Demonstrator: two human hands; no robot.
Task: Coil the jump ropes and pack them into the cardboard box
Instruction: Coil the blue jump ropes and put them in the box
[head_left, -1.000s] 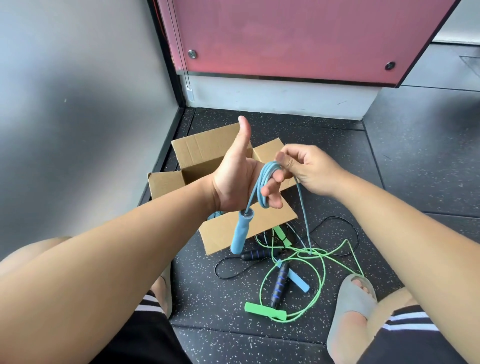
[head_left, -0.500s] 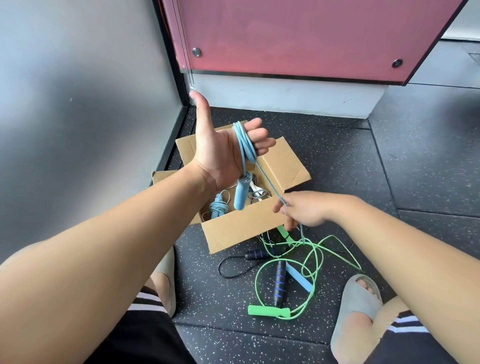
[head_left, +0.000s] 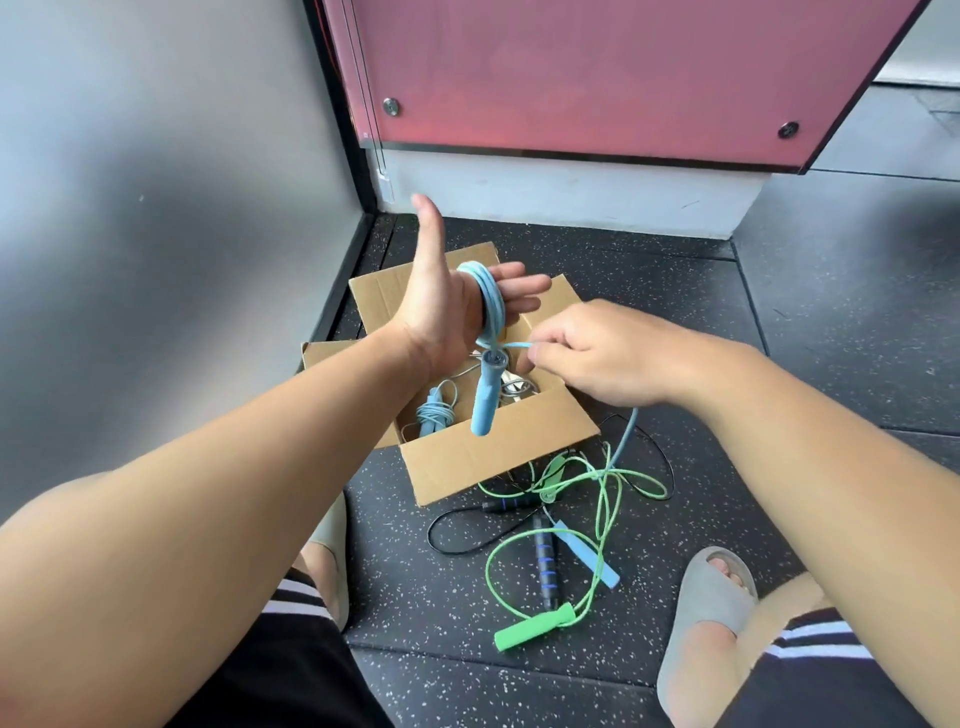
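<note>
We are holding our left grip (head_left: 441, 312) released, fingers straight, above the cardboard box (head_left: 493, 460), with the blue jump rope (head_left: 489, 297) looped round the fingers and its handle dangling. Our right grip (head_left: 597, 356) is pinching the rope's loose strand just beside it. A green rope (head_left: 535, 625) is lying on the floor (head_left: 415, 597).

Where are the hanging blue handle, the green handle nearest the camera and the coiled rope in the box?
hanging blue handle (head_left: 483, 402): head view, middle of its grip.
green handle (head_left: 535, 626): head view, middle of its grip.
coiled rope (head_left: 435, 414): head view, on the wrapped turns.
</note>
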